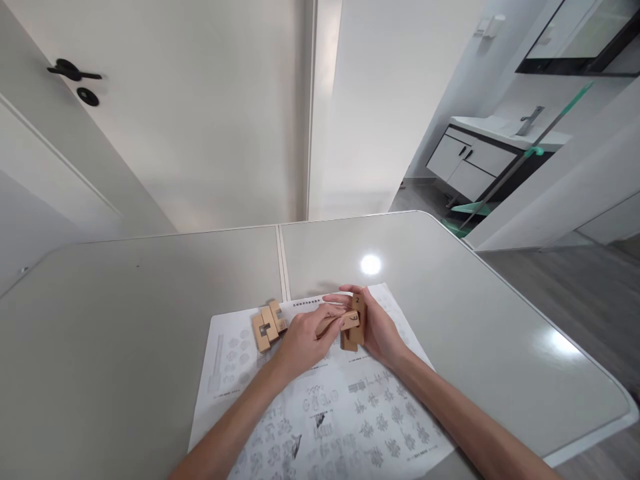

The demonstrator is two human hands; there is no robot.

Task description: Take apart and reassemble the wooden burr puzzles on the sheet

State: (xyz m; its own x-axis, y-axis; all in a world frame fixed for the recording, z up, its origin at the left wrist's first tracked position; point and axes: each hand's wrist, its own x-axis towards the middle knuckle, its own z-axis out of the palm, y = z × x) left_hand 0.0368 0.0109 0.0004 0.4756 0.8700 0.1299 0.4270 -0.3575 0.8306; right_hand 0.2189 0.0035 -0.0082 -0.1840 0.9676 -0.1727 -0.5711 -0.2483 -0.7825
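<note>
Several numbered wooden puzzle pieces (358,328) are held up over the printed sheet, one marked 2 standing upright and one marked 3 lying across it. My right hand (381,327) wraps round the upright pieces from the right. With fingers pinched together, my left hand (307,337) grips the crosswise wooden piece (351,319) from the left. How firmly the pieces interlock cannot be seen. More notched wooden pieces (269,327) lie side by side on the sheet, just left of my left hand. The instruction sheet (325,413) under both hands bears grey diagrams.
A pale table (125,333) with a seam (283,260) down its middle carries everything. Its far edge faces a white door with a black handle (75,70). Right of the table, a sink cabinet (475,160) and a green-handled mop or broom (534,152) stand beyond a doorway.
</note>
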